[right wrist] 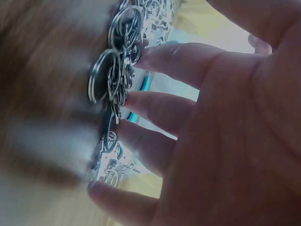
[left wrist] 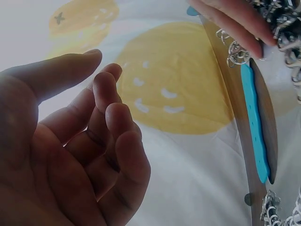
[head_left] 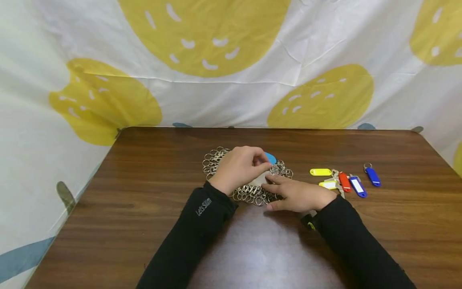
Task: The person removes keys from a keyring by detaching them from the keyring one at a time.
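A ring of silver key-ring clasps [head_left: 254, 195] lies on the table around a pale middle, with a blue piece [head_left: 270, 158] at its far side. Over the clasps hovers my left hand [head_left: 240, 166], its fingers loosely bent and nothing between them; the left wrist view shows thumb and fingertips [left wrist: 123, 113] apart. My right hand [head_left: 299, 194] reaches in from the right with spread fingers. Its fingertips touch the near right clasps, and metal split rings [right wrist: 124, 33] show beside them in the right wrist view. The hands hide part of the ring.
Right of the hands lie key tags: a yellow tag [head_left: 320, 172], a second yellow tag [head_left: 327, 185], a red tag [head_left: 344, 182], a blue tag [head_left: 358, 187] and another blue tag [head_left: 372, 176] farther right. Some keys lie among them. A patterned cloth [head_left: 216, 102] hangs behind the wooden table [head_left: 144, 180].
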The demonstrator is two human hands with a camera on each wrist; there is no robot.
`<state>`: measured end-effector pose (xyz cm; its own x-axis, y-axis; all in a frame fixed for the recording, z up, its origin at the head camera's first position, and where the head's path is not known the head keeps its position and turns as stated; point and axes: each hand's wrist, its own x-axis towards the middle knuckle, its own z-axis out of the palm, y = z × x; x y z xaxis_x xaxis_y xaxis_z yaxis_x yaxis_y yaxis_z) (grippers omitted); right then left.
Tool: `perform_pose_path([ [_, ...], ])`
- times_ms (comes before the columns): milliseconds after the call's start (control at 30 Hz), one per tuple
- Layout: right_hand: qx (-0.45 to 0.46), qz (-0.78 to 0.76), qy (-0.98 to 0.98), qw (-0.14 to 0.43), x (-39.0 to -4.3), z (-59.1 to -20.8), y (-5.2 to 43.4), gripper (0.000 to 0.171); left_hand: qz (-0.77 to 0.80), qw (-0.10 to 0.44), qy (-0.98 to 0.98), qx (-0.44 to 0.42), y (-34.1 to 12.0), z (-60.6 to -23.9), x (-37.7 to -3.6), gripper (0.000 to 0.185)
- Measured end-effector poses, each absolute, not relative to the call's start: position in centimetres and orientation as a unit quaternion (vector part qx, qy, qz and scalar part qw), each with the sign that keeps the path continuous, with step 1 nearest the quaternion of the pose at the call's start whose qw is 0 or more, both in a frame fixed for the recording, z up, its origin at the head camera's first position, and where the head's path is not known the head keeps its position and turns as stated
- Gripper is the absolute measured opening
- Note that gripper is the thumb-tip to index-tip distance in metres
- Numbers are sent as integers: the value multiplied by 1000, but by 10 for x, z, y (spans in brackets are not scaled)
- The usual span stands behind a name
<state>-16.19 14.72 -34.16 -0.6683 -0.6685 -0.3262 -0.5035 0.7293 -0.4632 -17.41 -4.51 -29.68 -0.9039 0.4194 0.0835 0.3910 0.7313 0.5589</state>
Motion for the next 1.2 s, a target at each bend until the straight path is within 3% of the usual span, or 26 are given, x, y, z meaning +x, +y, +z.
perform_pose_path([
  [333, -304, -187, 902, 241, -174, -339, 160, 65, 287, 23, 931, 222, -48, -301, -176, 16],
  [767, -263, -184, 927, 196, -179, -342, 176, 59, 272, 23, 933, 233, -45, -300, -178, 16],
  [1200, -272, -168, 933, 166, -174, -350, 159, 59, 299, 37, 929, 216, -60, -307, -169, 13],
])
